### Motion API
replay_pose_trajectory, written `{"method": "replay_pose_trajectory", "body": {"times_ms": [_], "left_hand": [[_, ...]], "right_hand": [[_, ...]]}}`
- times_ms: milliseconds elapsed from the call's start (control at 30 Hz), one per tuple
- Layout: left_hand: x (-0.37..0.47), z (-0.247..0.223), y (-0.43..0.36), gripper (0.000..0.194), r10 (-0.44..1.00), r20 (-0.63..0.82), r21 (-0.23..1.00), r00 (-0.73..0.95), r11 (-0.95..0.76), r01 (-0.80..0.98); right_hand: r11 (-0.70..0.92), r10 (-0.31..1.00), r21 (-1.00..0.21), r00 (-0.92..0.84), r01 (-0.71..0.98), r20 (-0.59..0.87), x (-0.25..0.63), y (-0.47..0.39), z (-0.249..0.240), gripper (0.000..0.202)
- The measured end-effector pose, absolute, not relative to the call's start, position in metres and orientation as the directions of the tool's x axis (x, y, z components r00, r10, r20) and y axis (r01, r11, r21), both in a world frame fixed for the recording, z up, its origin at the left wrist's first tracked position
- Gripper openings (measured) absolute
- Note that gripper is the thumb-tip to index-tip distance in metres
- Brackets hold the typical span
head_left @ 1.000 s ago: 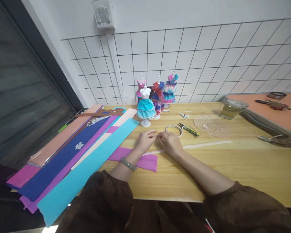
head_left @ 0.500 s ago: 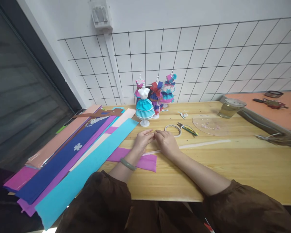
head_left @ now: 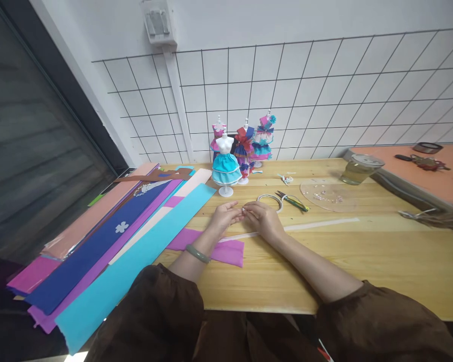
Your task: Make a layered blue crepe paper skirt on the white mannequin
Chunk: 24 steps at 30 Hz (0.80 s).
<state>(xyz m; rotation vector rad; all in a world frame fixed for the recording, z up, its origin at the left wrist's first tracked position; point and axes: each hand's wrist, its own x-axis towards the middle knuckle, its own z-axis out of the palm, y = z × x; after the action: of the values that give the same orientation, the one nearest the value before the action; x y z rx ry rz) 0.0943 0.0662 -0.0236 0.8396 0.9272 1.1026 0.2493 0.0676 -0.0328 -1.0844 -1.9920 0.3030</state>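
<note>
My left hand (head_left: 225, 218), with a bangle at its wrist, and my right hand (head_left: 265, 219) meet fingertip to fingertip over the table. Both are closed in a pinch on a small white piece (head_left: 243, 210), too small to name. Under and beside the hands runs a long pale strip (head_left: 320, 224). It crosses a purple crepe paper piece (head_left: 228, 253) near my left wrist. Just behind the hands stands a white mini mannequin (head_left: 225, 145) in a turquoise tiered skirt. A roll of white tape (head_left: 279, 205) and yellow-green-handled snips (head_left: 296, 202) lie beyond my right hand.
Layered coloured paper sheets, a turquoise one (head_left: 147, 251) on top, cover the left side. More dressed mannequins (head_left: 263, 136) stand by the wall. At right are a clear dish of beads (head_left: 326, 196), a lidded cup (head_left: 360, 168) and keys (head_left: 428, 162).
My right hand has shifted slightly right and its fingers have drawn back a little, baring the small white piece between the fingertips. My left hand stays almost in place.
</note>
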Motion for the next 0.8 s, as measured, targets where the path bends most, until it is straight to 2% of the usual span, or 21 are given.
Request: {"method": "replay_pose_trajectory", "body": {"times_ms": [167, 333, 500, 667, 800], "left_hand": [[0.094, -0.020, 0.064, 0.045, 0.951, -0.207, 0.872, 0.229, 0.285, -0.398], [0.094, -0.017, 0.061, 0.035, 0.944, -0.227, 0.881, 0.240, 0.304, -0.362], [0.093, -0.017, 0.060, 0.020, 0.944, -0.211, 0.904, 0.255, 0.287, -0.316], [0.092, -0.025, 0.066, 0.035, 0.955, -0.190, 0.913, 0.229, 0.258, -0.317], [0.089, -0.028, 0.068, 0.048, 0.963, -0.175, 0.914, 0.206, 0.237, -0.329]], "right_hand": [[0.592, 0.795, -0.617, -0.249, 0.519, 0.554, 0.250, 0.069, -0.033, 0.018], [0.522, 0.850, -0.715, -0.212, 0.465, 0.482, 0.251, 0.075, -0.041, 0.023], [0.505, 0.862, -0.747, -0.211, 0.433, 0.460, 0.251, 0.075, -0.042, 0.023], [0.514, 0.857, -0.773, -0.246, 0.372, 0.452, 0.250, 0.071, -0.036, 0.019], [0.473, 0.877, -0.829, -0.256, 0.300, 0.408, 0.248, 0.068, -0.031, 0.024]]}}
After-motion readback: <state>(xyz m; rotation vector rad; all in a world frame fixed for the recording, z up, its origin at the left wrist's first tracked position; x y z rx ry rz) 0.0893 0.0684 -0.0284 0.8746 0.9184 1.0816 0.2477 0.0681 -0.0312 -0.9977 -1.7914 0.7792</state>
